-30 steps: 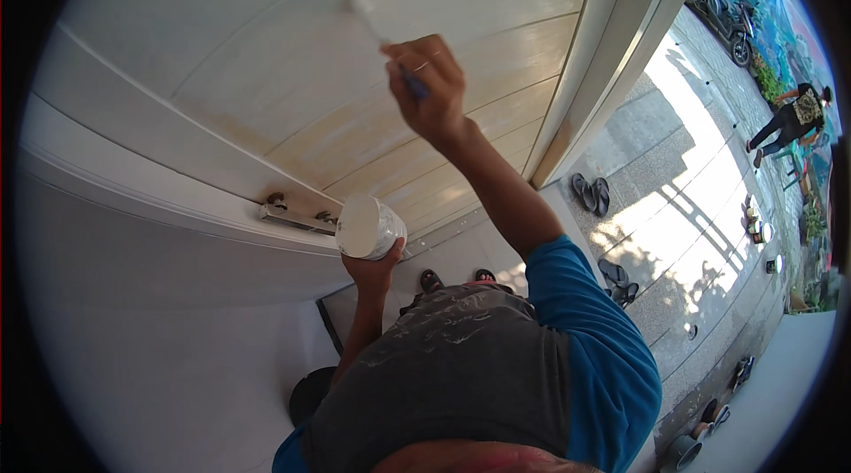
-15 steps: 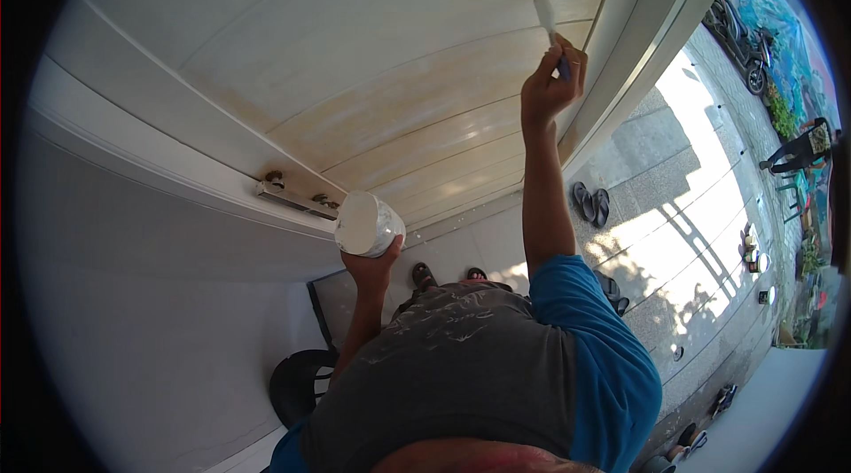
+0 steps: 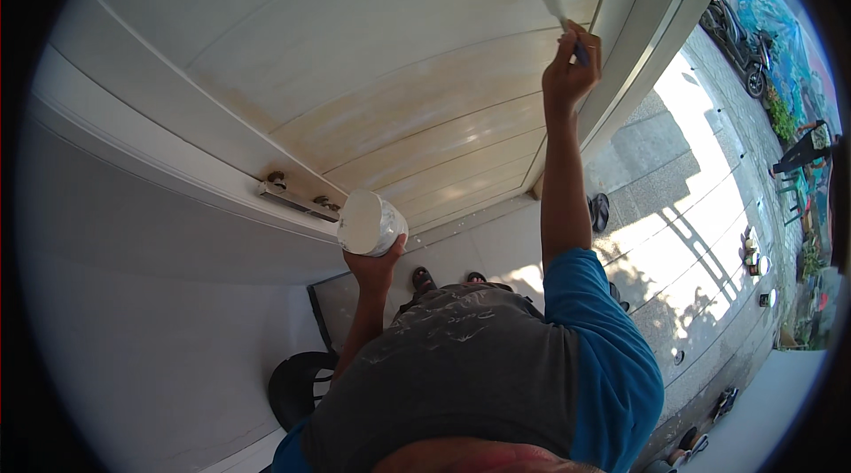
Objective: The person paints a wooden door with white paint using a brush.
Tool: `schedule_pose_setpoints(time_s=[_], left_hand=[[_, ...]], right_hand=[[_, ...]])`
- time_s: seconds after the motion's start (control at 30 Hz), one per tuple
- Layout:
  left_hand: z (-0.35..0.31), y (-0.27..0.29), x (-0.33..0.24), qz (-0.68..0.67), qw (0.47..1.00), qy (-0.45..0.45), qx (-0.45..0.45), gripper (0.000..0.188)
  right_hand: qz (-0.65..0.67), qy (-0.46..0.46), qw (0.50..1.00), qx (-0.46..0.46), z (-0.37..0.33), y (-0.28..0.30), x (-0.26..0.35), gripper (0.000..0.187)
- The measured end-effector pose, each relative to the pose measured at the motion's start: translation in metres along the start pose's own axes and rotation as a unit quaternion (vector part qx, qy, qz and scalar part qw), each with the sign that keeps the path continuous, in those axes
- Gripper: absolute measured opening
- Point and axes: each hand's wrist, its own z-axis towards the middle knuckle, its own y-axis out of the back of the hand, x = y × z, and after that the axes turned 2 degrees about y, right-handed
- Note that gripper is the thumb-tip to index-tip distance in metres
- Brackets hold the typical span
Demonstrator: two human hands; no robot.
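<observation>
My right hand (image 3: 572,74) is raised at the upper right, its fingers closed round the handle of a paintbrush (image 3: 553,5). White bristles touch the upper part of a panelled door (image 3: 390,56). White paint covers much of this door, and tan patches show through across its middle. Lower down, my left hand (image 3: 374,271) grips a white tub (image 3: 370,223) from beneath and the side, tilted so that its pale round face is toward the door. What is inside the tub cannot be made out. The tub is beside the metal door handle (image 3: 300,201).
The door frame (image 3: 651,25) rises just right of my right hand. A grey wall (image 3: 168,296) lies at left, with a black chair (image 3: 297,389) near its foot. Sandals (image 3: 600,212) rest on the sunlit paving. Farther right are a motorcycle (image 3: 740,43) and another person (image 3: 802,149).
My right hand has shifted right and slightly up, and the brush now leans more to the left. The tub in my left hand has barely moved.
</observation>
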Motion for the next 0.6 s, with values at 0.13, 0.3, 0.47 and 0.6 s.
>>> schedule_pose_setpoints(time_s=[0.13,0.3,0.47,0.6], left_hand=[[0.001,0.003,0.003,-0.009,1.0,0.011,0.008,0.069],[0.003,0.002,0.004,0.008,0.999,0.024,0.026,0.072],[0.005,0.0,0.007,-0.004,1.0,0.005,0.02,0.07],[0.003,0.006,0.002,0.022,1.0,0.0,0.022,0.07]], right_hand=[[-0.061,-0.002,0.997,-0.046,0.013,-0.009,0.019,0.009],[0.216,0.064,0.957,0.185,-0.035,-0.079,0.157,0.019],[0.189,0.058,0.963,0.182,-0.01,-0.084,0.134,0.014],[0.042,0.048,0.997,0.037,0.042,-0.044,0.056,0.005]])
